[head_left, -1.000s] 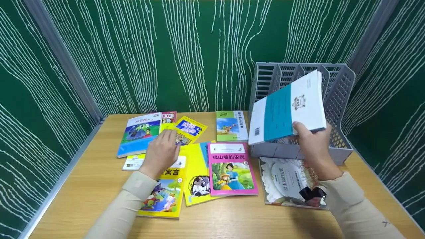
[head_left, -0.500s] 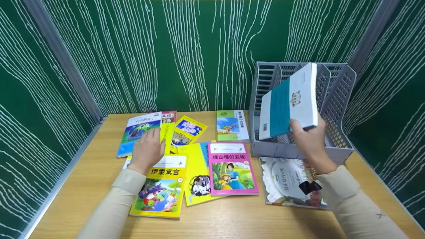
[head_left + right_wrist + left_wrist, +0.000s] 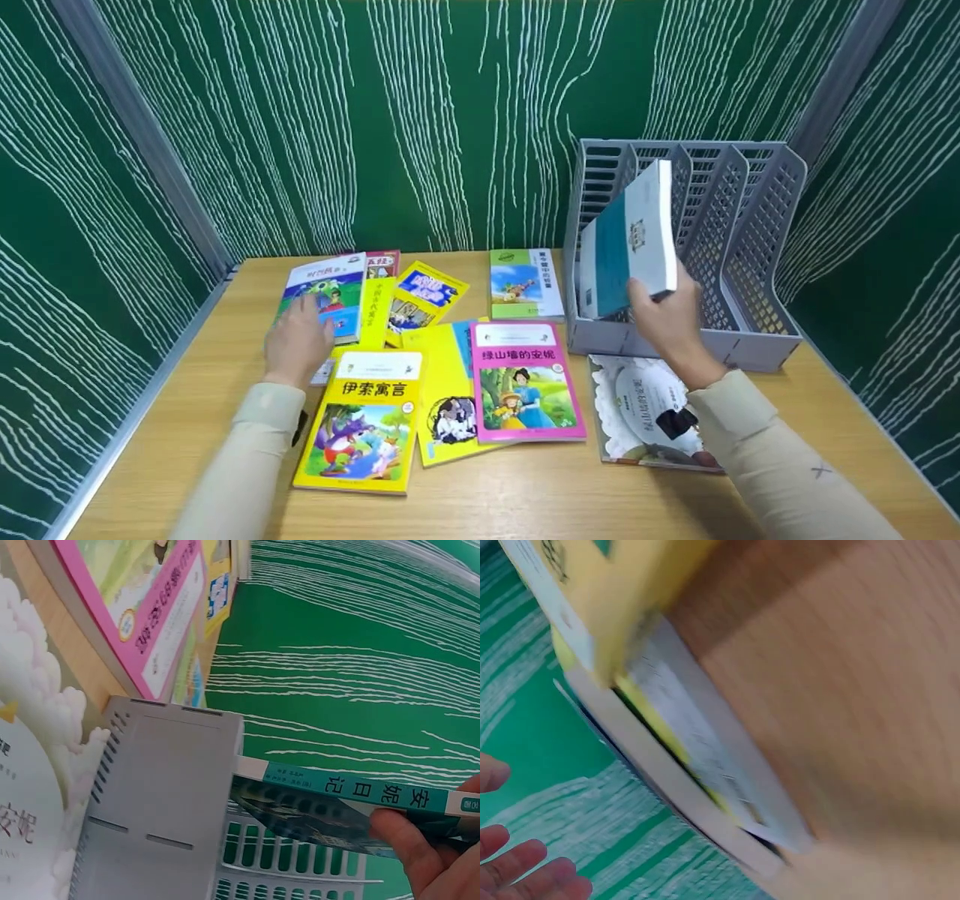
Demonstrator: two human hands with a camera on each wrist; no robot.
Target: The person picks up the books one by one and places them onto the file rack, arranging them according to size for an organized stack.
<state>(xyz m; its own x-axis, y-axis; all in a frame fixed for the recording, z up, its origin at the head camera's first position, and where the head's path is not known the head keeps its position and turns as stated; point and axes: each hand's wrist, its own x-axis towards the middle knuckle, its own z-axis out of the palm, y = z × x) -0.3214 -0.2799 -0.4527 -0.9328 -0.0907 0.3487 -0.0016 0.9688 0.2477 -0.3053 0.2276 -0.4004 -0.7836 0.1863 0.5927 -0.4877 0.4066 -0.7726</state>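
My right hand (image 3: 667, 315) grips a thick white-and-teal book (image 3: 634, 232) by its near end, thumb on the cover facing me. Tilted upright, this book stands over the leftmost slot of a grey file rack (image 3: 682, 341). Its teal spine (image 3: 375, 792) shows in the right wrist view, close over the rack's front wall (image 3: 161, 787). My left hand (image 3: 298, 343) is over a blue-and-white book (image 3: 345, 319) on the pile at the left and hides part of its cover. In the left wrist view its fingers (image 3: 532, 862) look spread and hold nothing.
A yellow fable book (image 3: 364, 435) lies near the front, beside a pink book (image 3: 529, 390) overlapping another yellow one (image 3: 442, 367). A green book (image 3: 521, 285) lies left of the rack, a white flower-edged book (image 3: 630, 420) before it. Green walls (image 3: 465, 112) enclose the table.
My right hand has brought the white-and-teal book left and turned it more edge-on, over the leftmost slot. The left hand has moved left, from above the yellow books to the blue-and-white book.
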